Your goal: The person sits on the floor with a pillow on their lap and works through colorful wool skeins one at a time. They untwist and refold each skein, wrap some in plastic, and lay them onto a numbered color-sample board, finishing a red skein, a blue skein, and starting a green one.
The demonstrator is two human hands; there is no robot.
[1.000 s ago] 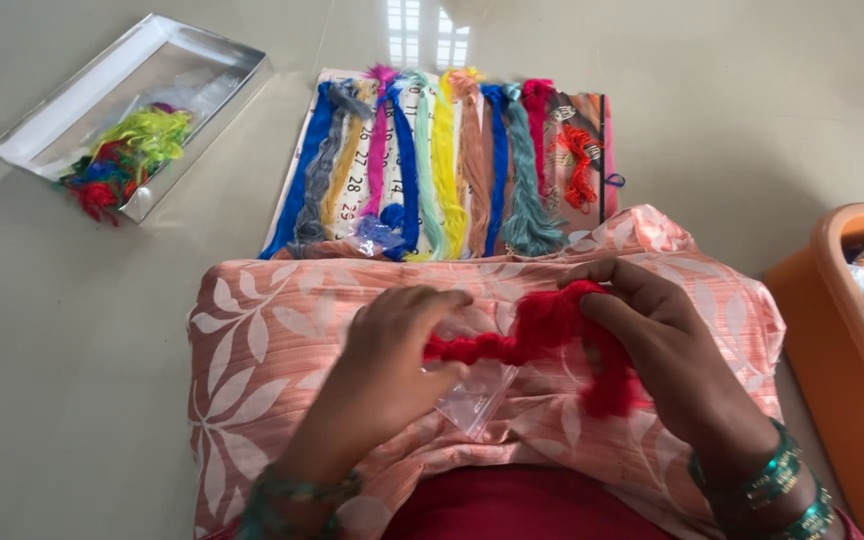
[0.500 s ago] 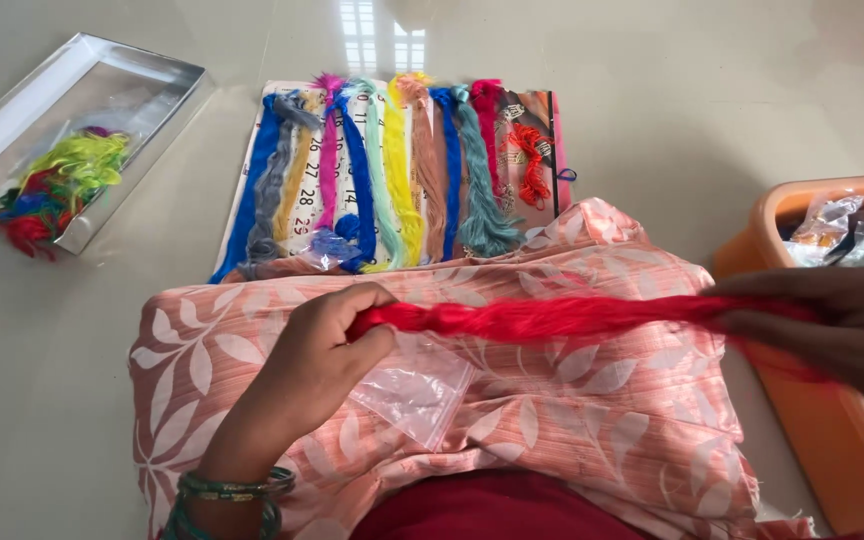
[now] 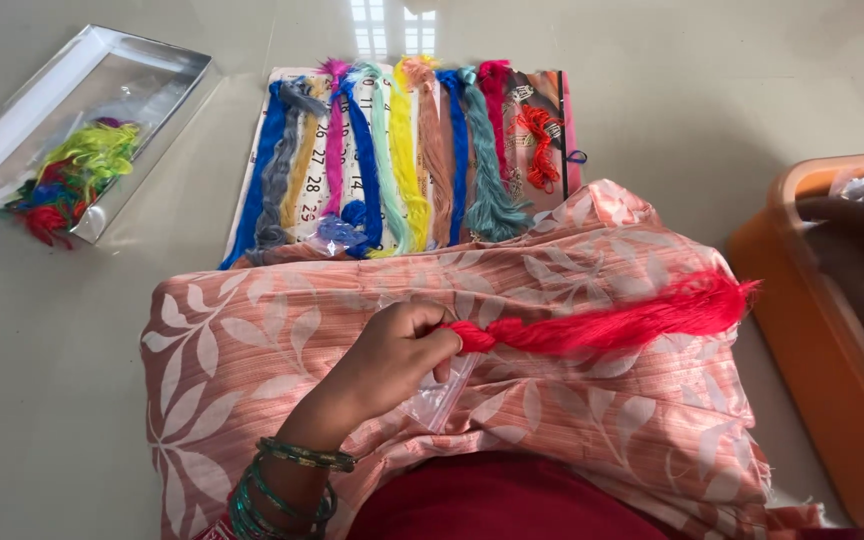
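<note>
**Red skein let go at one end**

Half a second ago both hands stretched the red thread skein taut across the lap; now the right hand has gone out of view and the far end of the skein lies loose, fanned out like a tassel on the peach leaf-print cloth. The left hand is clenched on the near end of the skein, thumb and fingers pinched around its knotted tip, just above a small clear plastic bag that lies on the cloth under the hand. Green bangles ring the wrist.

Beyond the lap, on the floor, a printed card sheet (rectangular, pale, with rows of figures) carries a row of thread skeins side by side: blue, grey, pink, mint, yellow, tan, teal, magenta and a twisted red one at the right edge. To the upper left lies a clear rectangular box with a white rim, a tangle of green, blue and red threads in its lower corner. At the right edge stands an orange tub, a crumpled clear wrapper inside it.

The floor is smooth, pale grey and glossy, with a window's bright reflection at the top
</note>
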